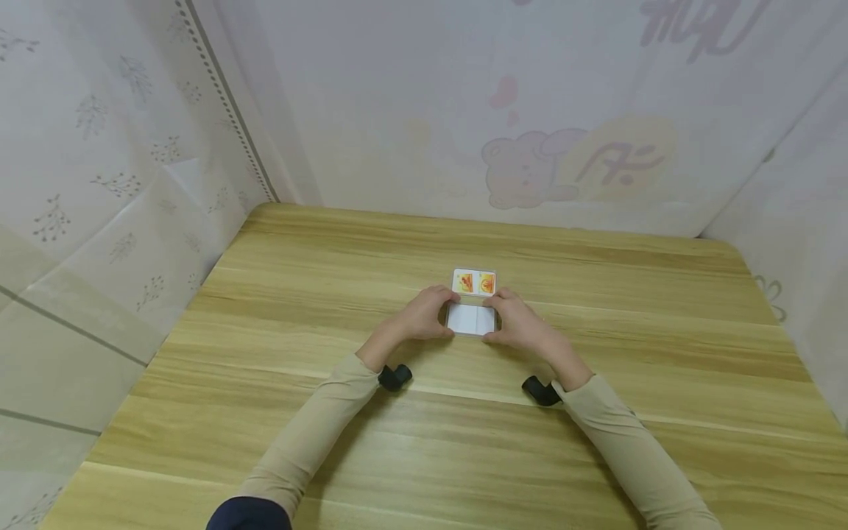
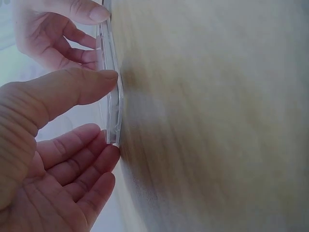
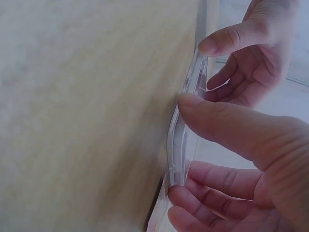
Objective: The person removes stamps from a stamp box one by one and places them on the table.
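A flat, clear plastic case [image 1: 471, 319] with white panels inside is between the two hands on the wooden table. My left hand [image 1: 426, 313] holds its left end, thumb at the near edge and fingertips toward the far edge. Mirroring that, my right hand [image 1: 520, 321] holds the right end. In the left wrist view the thumb lies against the edge of the clear case [image 2: 114, 111], its other fingers beneath. The right wrist view shows the same grip on the case [image 3: 178, 145]. Just beyond it are two white cards with orange pictures [image 1: 474, 282].
The wood-grain table [image 1: 397, 456] extends around the hands. Patterned curtains [image 1: 424, 110] hang along its back and sides. Black wrist devices [image 1: 395, 377] stick out beside both sleeves, low over the table.
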Demonstrator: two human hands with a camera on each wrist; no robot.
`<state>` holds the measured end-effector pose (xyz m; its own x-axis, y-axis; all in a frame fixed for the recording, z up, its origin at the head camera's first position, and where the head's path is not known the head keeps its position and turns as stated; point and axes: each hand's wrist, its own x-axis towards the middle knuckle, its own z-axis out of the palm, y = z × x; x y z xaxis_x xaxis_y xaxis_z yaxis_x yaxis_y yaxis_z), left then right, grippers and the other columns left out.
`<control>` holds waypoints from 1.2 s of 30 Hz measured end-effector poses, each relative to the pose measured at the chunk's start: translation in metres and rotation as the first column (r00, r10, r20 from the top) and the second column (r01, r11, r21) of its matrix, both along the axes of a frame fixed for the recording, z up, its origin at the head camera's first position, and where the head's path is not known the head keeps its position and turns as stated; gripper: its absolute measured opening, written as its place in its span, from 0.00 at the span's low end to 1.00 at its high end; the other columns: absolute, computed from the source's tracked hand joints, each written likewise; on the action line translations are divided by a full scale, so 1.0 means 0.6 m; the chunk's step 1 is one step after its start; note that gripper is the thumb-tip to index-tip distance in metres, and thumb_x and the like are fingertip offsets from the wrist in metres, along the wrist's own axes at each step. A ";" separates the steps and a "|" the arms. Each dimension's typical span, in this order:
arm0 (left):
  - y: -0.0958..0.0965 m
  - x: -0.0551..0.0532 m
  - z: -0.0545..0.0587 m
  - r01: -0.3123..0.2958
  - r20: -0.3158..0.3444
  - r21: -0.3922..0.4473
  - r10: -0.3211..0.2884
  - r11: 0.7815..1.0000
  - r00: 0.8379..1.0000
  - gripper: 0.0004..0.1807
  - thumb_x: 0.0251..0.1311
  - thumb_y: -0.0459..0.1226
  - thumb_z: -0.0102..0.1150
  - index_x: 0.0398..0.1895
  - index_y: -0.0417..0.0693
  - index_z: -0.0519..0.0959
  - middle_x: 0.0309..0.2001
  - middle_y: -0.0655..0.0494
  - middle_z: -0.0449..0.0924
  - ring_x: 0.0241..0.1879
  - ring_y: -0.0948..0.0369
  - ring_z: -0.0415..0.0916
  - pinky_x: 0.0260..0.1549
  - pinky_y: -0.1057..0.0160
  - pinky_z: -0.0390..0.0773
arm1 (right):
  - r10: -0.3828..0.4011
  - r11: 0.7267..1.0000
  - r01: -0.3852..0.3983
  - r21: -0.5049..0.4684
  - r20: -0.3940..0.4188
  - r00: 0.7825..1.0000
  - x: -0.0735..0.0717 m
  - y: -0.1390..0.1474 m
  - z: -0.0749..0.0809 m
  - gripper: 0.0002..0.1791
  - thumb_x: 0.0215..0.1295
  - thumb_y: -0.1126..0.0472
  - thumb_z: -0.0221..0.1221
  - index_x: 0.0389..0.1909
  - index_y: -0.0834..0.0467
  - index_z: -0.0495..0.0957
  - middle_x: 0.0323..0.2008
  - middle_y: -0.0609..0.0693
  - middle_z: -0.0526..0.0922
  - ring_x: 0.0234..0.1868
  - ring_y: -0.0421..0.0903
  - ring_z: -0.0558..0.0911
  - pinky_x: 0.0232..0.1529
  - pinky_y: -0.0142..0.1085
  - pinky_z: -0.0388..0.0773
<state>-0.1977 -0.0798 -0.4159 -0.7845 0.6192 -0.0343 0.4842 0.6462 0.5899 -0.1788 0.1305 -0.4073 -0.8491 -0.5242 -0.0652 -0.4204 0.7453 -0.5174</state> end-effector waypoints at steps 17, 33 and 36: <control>-0.010 -0.009 -0.002 -0.018 0.029 0.124 0.014 0.992 0.999 0.24 0.52 0.31 0.66 0.51 0.31 0.73 0.50 0.42 0.76 0.53 0.49 0.72 0.55 0.57 0.70 | 0.008 0.998 -0.010 -0.058 -0.043 0.999 -0.007 0.009 -0.006 0.29 0.50 0.61 0.70 0.50 0.74 0.73 0.47 0.65 0.74 0.43 0.54 0.73 0.44 0.44 0.76; 0.005 -0.061 0.004 -0.166 0.009 0.186 0.167 0.968 0.986 0.30 0.51 0.29 0.65 0.58 0.28 0.68 0.53 0.37 0.72 0.54 0.48 0.69 0.56 0.57 0.69 | -0.134 0.972 0.106 -0.210 -0.127 0.983 -0.048 0.021 0.011 0.22 0.56 0.66 0.64 0.50 0.74 0.73 0.44 0.67 0.77 0.46 0.60 0.75 0.47 0.49 0.75; 0.007 -0.068 0.003 -0.175 0.010 0.178 0.176 0.968 0.984 0.32 0.49 0.29 0.66 0.59 0.28 0.67 0.54 0.37 0.72 0.55 0.47 0.68 0.56 0.56 0.69 | -0.145 0.974 0.122 -0.193 -0.106 0.984 -0.052 0.021 0.012 0.24 0.55 0.66 0.65 0.51 0.73 0.73 0.46 0.67 0.76 0.47 0.60 0.75 0.47 0.49 0.75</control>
<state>-0.2383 -0.0755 -0.4142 -0.8813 0.4675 0.0692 0.3766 0.6063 0.7004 -0.2102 0.1430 -0.4000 -0.9079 -0.3991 0.1278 -0.3905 0.6948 -0.6039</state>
